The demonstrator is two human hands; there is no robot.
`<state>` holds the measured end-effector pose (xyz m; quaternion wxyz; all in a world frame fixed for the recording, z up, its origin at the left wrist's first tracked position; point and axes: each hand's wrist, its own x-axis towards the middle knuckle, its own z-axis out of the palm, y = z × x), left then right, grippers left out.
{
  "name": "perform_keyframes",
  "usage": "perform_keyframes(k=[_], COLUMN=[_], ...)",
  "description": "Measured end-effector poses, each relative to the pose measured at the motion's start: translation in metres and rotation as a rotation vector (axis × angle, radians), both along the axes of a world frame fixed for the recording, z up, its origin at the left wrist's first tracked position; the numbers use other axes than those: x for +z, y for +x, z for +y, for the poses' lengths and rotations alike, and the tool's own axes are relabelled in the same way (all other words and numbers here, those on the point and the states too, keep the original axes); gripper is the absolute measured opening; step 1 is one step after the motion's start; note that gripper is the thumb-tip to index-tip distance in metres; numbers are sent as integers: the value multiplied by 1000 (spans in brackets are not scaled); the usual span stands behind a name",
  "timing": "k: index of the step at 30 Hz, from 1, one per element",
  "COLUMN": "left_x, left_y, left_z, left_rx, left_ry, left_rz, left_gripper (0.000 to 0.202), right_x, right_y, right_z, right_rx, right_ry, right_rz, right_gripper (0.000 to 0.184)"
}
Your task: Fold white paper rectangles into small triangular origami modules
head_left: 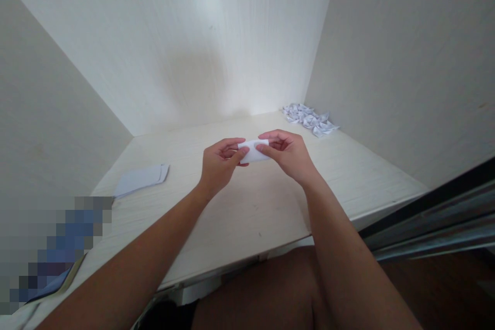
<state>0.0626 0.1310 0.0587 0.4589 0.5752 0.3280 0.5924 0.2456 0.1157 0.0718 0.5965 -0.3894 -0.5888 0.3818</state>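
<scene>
Small white paper, apparently folded, held up over the middle of the desk. Left hand pinches one end, right hand the other; fingers narrow on both sides, thumbs on the near face, close but apart. Flat stack of sheets lies on the left; heap of crumpled-looking folded papers sits at the far right corner, by the wall. Step in hand, I judge: shaping or creasing by thumb pressure. Next move likely calls for level edges and steady, matched grip at both ends.
</scene>
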Motion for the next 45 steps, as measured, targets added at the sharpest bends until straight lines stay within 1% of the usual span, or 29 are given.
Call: perform_keyframes(k=[4,14,21,28,37,45], left_x=[0,2,4,6,8,6], left_y=[0,-1,-1,0,-2,-2], left_z=[1,1,-1,-1,-3,0], left_rx=[2,2,18,24,35,60], left_ry=[1,-9,-9,-16,-24,-6], left_rz=[-4,0,-5,-4,-12,-13], left_gripper=[43,40,38,35,39,31], right_x=[-2,-4,-5,-5,-6,-7], right_y=[2,4,4,4,5,5], right_z=[2,5,7,8,8,9], right_rx=[7,4,-4,-18,-36,-60], right_ry=[3,29,32,48,44,40], right_rz=[39,58,67,70,70,60], right_gripper=[23,19,22,20,21,22])
